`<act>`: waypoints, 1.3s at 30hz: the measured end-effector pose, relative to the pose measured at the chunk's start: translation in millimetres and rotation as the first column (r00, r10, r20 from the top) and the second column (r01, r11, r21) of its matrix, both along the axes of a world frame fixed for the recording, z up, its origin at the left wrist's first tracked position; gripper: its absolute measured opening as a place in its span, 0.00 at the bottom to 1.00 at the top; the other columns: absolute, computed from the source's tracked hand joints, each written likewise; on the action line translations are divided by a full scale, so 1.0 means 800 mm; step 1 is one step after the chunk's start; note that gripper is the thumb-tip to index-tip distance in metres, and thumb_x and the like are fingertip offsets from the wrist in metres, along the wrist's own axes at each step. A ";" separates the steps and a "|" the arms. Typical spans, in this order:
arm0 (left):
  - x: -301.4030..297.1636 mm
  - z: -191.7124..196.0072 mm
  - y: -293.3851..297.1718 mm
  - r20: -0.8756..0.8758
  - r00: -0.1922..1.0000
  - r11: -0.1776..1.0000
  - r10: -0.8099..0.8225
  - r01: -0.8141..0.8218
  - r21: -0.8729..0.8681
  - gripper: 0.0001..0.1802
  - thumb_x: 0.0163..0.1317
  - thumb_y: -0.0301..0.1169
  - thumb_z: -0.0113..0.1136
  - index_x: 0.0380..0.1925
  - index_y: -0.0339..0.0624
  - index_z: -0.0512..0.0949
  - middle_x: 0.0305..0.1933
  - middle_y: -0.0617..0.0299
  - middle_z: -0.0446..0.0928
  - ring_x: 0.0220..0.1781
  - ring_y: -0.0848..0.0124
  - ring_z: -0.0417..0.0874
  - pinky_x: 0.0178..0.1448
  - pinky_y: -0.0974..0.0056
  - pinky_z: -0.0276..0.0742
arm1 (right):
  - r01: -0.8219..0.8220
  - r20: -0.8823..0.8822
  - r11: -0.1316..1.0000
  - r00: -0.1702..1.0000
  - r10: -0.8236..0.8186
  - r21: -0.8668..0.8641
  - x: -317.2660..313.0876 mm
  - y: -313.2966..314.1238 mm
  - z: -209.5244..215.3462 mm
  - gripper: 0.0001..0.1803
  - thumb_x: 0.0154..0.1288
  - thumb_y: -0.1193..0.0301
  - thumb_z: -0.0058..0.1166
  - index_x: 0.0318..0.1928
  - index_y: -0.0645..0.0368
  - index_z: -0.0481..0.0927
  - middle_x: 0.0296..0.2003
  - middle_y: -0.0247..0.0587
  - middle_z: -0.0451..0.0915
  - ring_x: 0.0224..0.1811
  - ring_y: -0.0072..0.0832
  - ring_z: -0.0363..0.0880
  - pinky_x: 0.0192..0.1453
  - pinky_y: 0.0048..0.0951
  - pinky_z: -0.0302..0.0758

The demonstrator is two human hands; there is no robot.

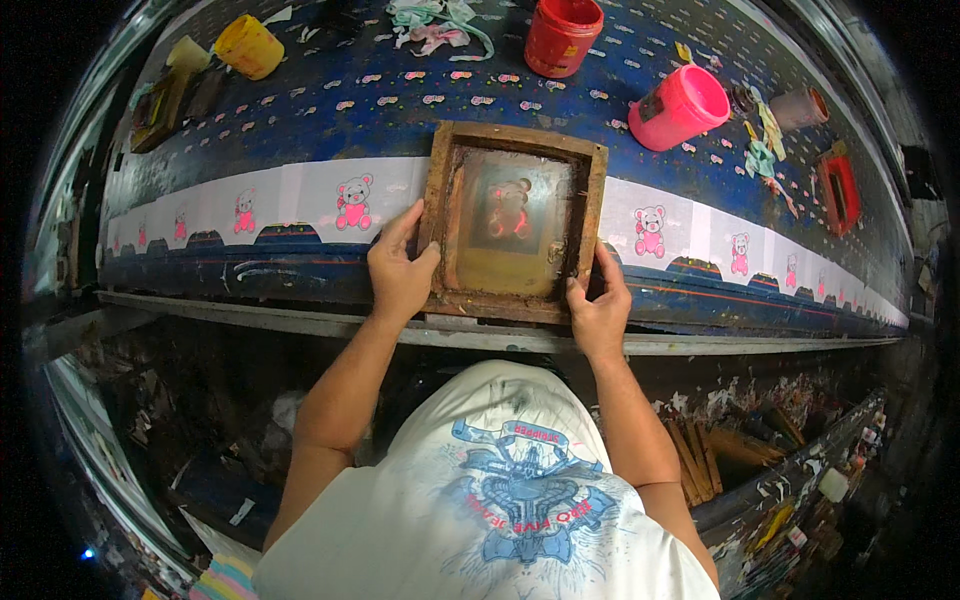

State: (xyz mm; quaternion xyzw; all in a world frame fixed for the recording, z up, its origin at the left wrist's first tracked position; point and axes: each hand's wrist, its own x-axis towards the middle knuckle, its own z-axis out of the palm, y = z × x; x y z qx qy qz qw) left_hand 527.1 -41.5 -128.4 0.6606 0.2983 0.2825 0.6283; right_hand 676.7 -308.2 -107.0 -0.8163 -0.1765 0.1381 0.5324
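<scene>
A wooden screen-printing frame [515, 310] lies over the row of white pieces along the table's near edge. Through its mesh [548, 215] shows a teddy bear shape, partly pink. My left hand [402, 268] grips the frame's left side, thumb on the wood. On the opposite side my right hand [602, 300] holds the lower right edge, with its far fingers hidden. White pieces bearing pink bears [353, 203] extend to the left, and another printed piece [649, 230] sits just right of the frame.
Beyond the frame stand a red tub [563, 38], a bright pink tub [680, 108] and a yellow tub [249, 47] on the blue table [390, 130]. Crumpled rags [440, 25] lie at the back. Wooden frames [700, 460] rest below the table at right.
</scene>
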 end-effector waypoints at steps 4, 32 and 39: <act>0.002 -0.003 0.002 0.053 0.998 0.996 -0.018 0.023 -0.091 0.36 0.62 0.07 0.61 0.73 0.27 0.75 0.77 0.45 0.75 0.80 0.57 0.75 0.86 0.54 0.68 | 0.055 0.071 0.998 0.996 -0.055 0.008 -0.002 0.006 -0.007 0.37 0.64 0.84 0.63 0.75 0.68 0.75 0.63 0.52 0.82 0.64 0.35 0.83 0.70 0.34 0.77; 0.009 0.002 0.000 -0.003 1.000 0.988 -0.023 0.022 -0.150 0.36 0.63 0.07 0.60 0.75 0.25 0.73 0.77 0.42 0.75 0.79 0.58 0.78 0.83 0.56 0.72 | 0.094 0.182 0.995 0.979 -0.095 0.012 -0.013 -0.002 0.003 0.29 0.69 0.80 0.67 0.70 0.67 0.81 0.65 0.53 0.84 0.69 0.43 0.81 0.78 0.41 0.72; 0.011 0.008 -0.002 -0.021 1.000 0.991 -0.020 0.017 -0.132 0.35 0.64 0.06 0.59 0.74 0.24 0.72 0.77 0.41 0.74 0.79 0.57 0.77 0.84 0.57 0.71 | 0.068 0.192 0.998 0.979 -0.066 -0.004 -0.017 -0.023 0.010 0.25 0.73 0.81 0.64 0.69 0.65 0.83 0.65 0.49 0.84 0.65 0.34 0.83 0.69 0.34 0.79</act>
